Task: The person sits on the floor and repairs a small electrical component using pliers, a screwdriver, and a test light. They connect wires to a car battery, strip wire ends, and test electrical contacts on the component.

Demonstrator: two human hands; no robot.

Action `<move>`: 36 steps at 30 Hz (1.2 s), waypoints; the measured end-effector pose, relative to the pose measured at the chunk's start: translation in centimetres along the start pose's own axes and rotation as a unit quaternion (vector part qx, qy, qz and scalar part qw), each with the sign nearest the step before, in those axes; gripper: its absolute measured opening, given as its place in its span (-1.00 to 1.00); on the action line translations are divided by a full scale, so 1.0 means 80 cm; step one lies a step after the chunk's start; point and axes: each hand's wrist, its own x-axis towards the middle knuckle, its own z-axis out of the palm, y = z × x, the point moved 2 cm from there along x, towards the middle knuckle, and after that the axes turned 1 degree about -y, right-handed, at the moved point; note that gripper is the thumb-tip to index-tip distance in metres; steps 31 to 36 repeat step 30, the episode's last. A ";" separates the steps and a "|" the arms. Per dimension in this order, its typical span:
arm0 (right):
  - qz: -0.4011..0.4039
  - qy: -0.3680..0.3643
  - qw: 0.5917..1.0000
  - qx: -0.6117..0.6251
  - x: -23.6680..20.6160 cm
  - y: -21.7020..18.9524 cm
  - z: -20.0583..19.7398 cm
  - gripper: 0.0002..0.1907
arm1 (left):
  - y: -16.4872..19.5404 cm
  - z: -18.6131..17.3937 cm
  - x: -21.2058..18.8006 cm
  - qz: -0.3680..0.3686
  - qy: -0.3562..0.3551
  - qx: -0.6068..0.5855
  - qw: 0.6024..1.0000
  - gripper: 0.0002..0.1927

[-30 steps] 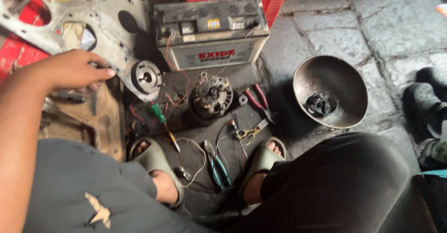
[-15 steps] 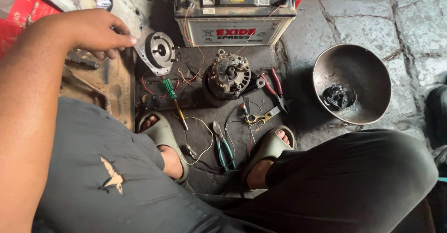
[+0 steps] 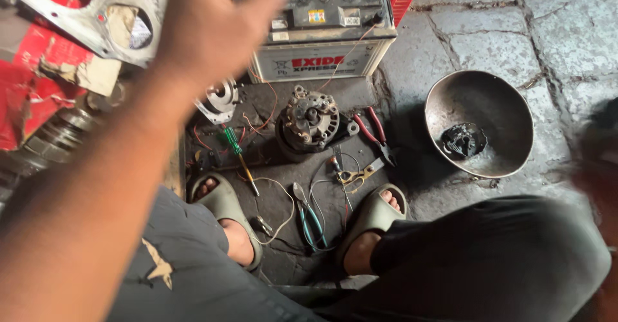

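The left arm sweeps up from the lower left corner of the view, raised close to the camera and blurred, with the left hand held high over the near left corner of the car battery; whether its fingers are apart or together cannot be told, nor whether they grip anything. The right hand is out of view. On the dark floor mat between the sandalled feet, the battery stands at the far edge. The round metal bowl sits off the mat on the stone paving to the right. The alternator stands near the mat's middle, just before the battery. Red-handled pliers lie right of it, a green-handled screwdriver left, blue-handled pliers nearer the feet.
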 end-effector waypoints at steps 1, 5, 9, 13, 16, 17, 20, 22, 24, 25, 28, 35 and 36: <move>0.022 -0.053 0.998 -0.030 0.010 -0.006 0.041 -0.55 | 0.015 0.018 -0.005 -0.023 -0.011 -0.087 0.996 -0.82; 0.077 -0.209 0.954 -0.202 0.036 -0.011 0.186 -0.57 | 0.039 0.060 -0.036 -0.255 -0.071 -0.288 0.921 -0.51; 0.104 -0.269 0.940 -0.185 0.042 0.020 0.258 -0.65 | 0.019 0.060 -0.067 -0.420 -0.111 -0.402 0.806 -0.28; 0.245 -0.273 0.927 0.078 0.060 0.080 0.270 -0.49 | -0.017 0.058 -0.073 -0.456 -0.104 -0.411 0.782 -0.33; 0.307 -0.274 0.897 0.161 0.075 0.111 0.270 -0.42 | -0.040 0.062 -0.062 -0.473 -0.073 -0.398 0.783 -0.37; 0.319 -0.261 0.890 0.194 0.079 0.120 0.275 -0.43 | -0.045 0.062 -0.059 -0.479 -0.060 -0.391 0.784 -0.38; 0.341 -0.255 0.865 0.264 0.093 0.137 0.286 -0.50 | -0.057 0.067 -0.048 -0.490 -0.044 -0.364 0.791 -0.38; 0.352 -0.259 0.852 0.288 0.103 0.144 0.291 -0.53 | -0.060 0.069 -0.042 -0.488 -0.038 -0.359 0.794 -0.37; 0.367 -0.257 0.841 0.302 0.113 0.151 0.294 -0.53 | -0.063 0.071 -0.036 -0.487 -0.030 -0.361 0.795 -0.37; 0.363 -0.260 0.836 0.320 0.115 0.153 0.295 -0.54 | -0.064 0.072 -0.033 -0.488 -0.027 -0.363 0.793 -0.37; 0.359 -0.260 0.819 0.363 0.117 0.162 0.290 -0.56 | -0.067 0.076 -0.030 -0.500 -0.022 -0.359 0.788 -0.36; 0.368 -0.257 0.810 0.377 0.115 0.168 0.283 -0.55 | -0.068 0.079 -0.029 -0.504 -0.028 -0.360 0.785 -0.35; 0.368 -0.257 0.810 0.377 0.115 0.168 0.283 -0.55 | -0.068 0.079 -0.029 -0.504 -0.028 -0.360 0.785 -0.35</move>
